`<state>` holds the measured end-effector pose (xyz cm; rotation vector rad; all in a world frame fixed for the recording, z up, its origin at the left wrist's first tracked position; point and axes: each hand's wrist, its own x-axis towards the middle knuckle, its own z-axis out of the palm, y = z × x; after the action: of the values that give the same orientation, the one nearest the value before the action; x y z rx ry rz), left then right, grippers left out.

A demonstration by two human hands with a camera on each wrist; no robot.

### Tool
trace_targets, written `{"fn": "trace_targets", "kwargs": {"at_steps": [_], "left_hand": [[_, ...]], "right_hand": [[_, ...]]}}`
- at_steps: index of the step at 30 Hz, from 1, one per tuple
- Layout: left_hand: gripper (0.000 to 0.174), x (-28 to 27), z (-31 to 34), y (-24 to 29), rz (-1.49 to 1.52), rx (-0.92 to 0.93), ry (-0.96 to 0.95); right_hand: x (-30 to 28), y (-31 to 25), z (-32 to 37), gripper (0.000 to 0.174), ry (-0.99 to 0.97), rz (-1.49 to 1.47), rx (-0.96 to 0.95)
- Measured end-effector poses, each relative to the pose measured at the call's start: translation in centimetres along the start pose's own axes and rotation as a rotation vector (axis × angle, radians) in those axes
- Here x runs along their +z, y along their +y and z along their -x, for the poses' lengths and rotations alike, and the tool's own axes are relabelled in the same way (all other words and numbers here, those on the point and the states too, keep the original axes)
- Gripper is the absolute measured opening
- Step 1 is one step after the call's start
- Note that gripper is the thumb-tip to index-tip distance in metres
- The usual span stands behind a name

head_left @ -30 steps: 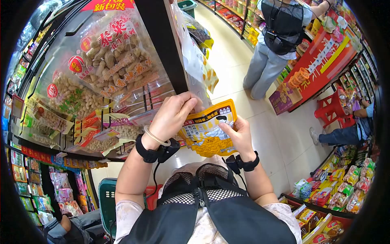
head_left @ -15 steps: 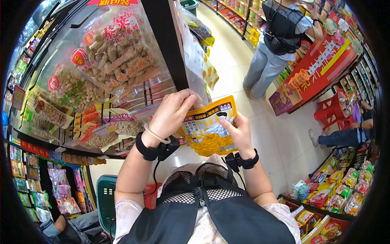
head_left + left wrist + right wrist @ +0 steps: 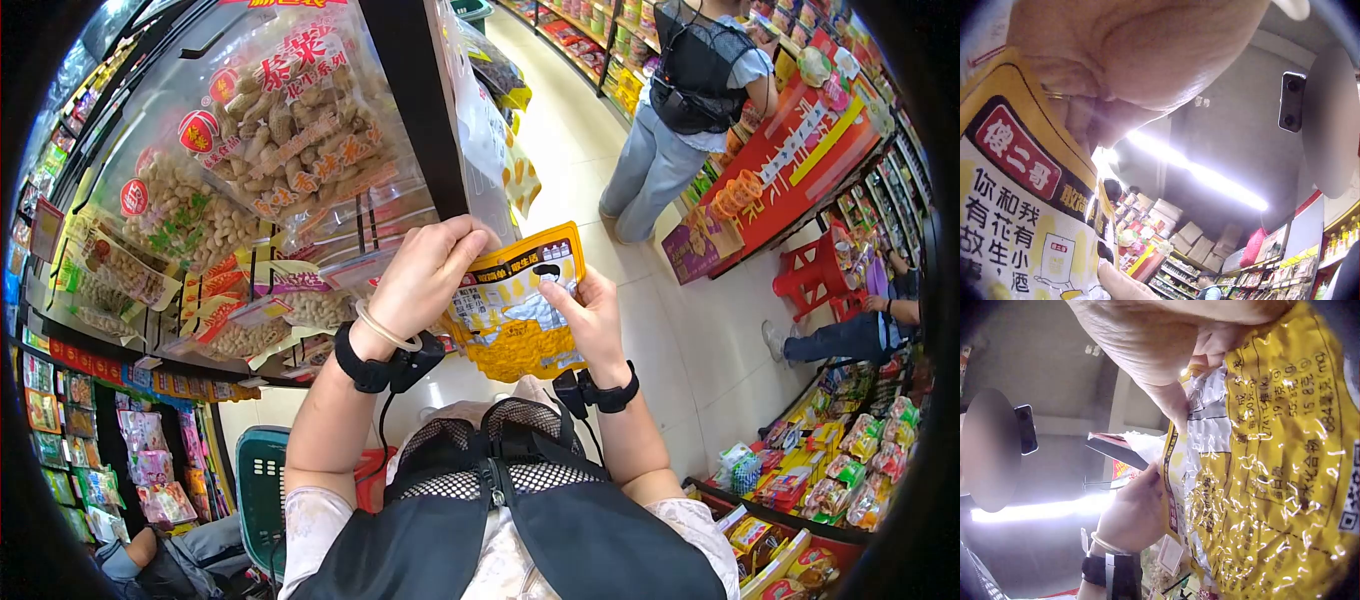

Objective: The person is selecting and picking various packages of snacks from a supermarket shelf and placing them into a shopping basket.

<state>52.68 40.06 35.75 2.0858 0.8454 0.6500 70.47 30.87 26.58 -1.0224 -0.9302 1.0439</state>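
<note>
A yellow-and-white snack bag (image 3: 525, 325) is held upright in front of the body, printed front towards the head camera. My right hand (image 3: 592, 318) grips its right edge, thumb across the front. At the upper left corner my left hand (image 3: 422, 275) pinches the bag, fingers curled beside the rack's dark post. The left wrist view shows that hand (image 3: 1141, 56) over the bag's top edge, a red label (image 3: 1019, 150) below it. Seen from the right wrist, the crinkled back (image 3: 1266, 469) carries printed nutrition figures.
Large clear bags of peanuts (image 3: 300, 130) hang on the rack at left, close to the left hand. A green basket (image 3: 265, 490) stands at lower left. Across the aisle a person (image 3: 690, 90) stands by a red display (image 3: 780, 175); red stools (image 3: 808, 275) are at right.
The snack bag has turned slightly and its lower edge has risen a little, both hands keeping their hold. The person in the aisle has lowered the outstretched arm and turned.
</note>
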Motion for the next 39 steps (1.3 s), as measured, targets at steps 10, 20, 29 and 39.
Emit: {"fn": "trace_targets", "kwargs": {"at_steps": [10,20,29,39], "left_hand": [[0.022,0.5,0.2,-0.4,0.052,-0.014,0.027],[0.031,1.2,4.3,-1.5,-0.273,0.211,0.314],[0.029,0.2,13.0,-3.2,-0.280,0.116,0.370],[0.018,-0.1,28.3,-10.1,-0.180,-0.463,0.660]], "right_hand": [[-0.2,3.0,0.8,0.018,0.035,0.002,0.028],[-0.4,6.0,1.9,0.043,0.254,0.222,-0.130],[0.2,4.8,1.4,0.043,0.298,0.514,-0.322],[1.9,4.6,1.7,0.034,0.442,0.607,-0.524]]}}
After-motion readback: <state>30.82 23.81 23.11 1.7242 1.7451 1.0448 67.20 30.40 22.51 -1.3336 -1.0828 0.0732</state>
